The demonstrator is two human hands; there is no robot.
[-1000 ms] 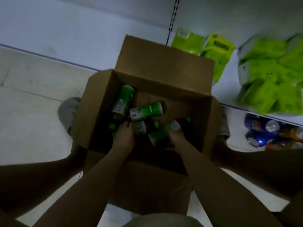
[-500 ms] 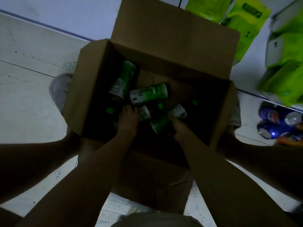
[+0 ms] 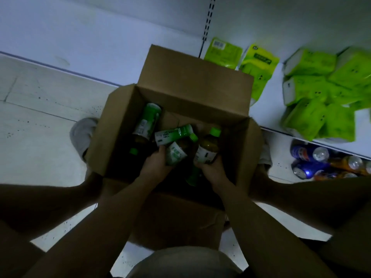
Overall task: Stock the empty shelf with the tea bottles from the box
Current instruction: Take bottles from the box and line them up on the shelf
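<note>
Both hands grip tea bottles in the box

The left hand (image 3: 155,166) clasps one tea bottle (image 3: 176,154); the right hand (image 3: 210,169) clasps another bottle (image 3: 207,150), both inside the open cardboard box (image 3: 192,81), with more bottles lying loose.

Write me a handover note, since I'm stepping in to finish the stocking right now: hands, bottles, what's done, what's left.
Left hand: grips one tea bottle low on its label, lifted inside the cardboard box.
Right hand: grips a second bottle, cap pointing away from you.
Loose in the box: one bottle along the left wall, one lying across the middle, and one partly visible between the wrists.
Done: two bottles picked up; none visible on a shelf.
Left: place both on the shelf, then clear the box.
</note>
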